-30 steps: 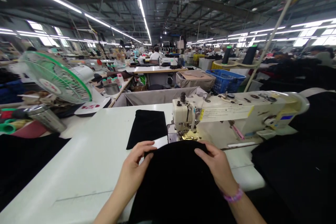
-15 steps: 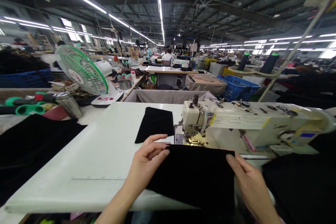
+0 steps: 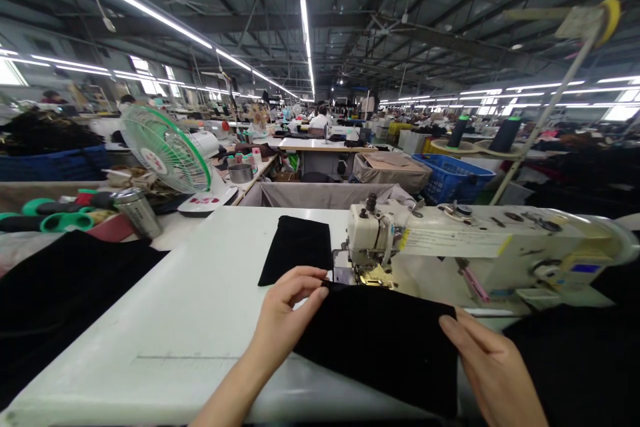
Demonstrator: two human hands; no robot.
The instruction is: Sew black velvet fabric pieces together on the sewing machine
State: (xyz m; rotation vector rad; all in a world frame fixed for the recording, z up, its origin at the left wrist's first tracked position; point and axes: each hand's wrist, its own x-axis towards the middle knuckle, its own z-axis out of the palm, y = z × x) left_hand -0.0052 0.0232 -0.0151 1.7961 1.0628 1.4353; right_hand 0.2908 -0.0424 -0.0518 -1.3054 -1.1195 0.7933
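Observation:
A black fabric piece (image 3: 380,337) lies spread flat on the white sewing table (image 3: 165,320), its far edge just in front of the presser foot of the cream sewing machine (image 3: 450,247). My left hand (image 3: 287,317) pinches the fabric's far left corner, fingers curled on it. My right hand (image 3: 493,363) grips the fabric's right edge with fingers pressed together. A second, smaller black fabric piece (image 3: 297,250) lies on the table beyond my left hand, left of the machine head.
A green-rimmed fan (image 3: 165,150) and a steel flask (image 3: 137,212) stand at the left. Black cloth piles lie at far left (image 3: 55,287) and at right (image 3: 575,360). A grey bin (image 3: 315,195) and a blue crate (image 3: 453,177) stand behind the table. Other people work far back.
The fabric went from bunched under both hands to stretched flat. My hands moved apart to its left corner and right edge, and the view rose a little.

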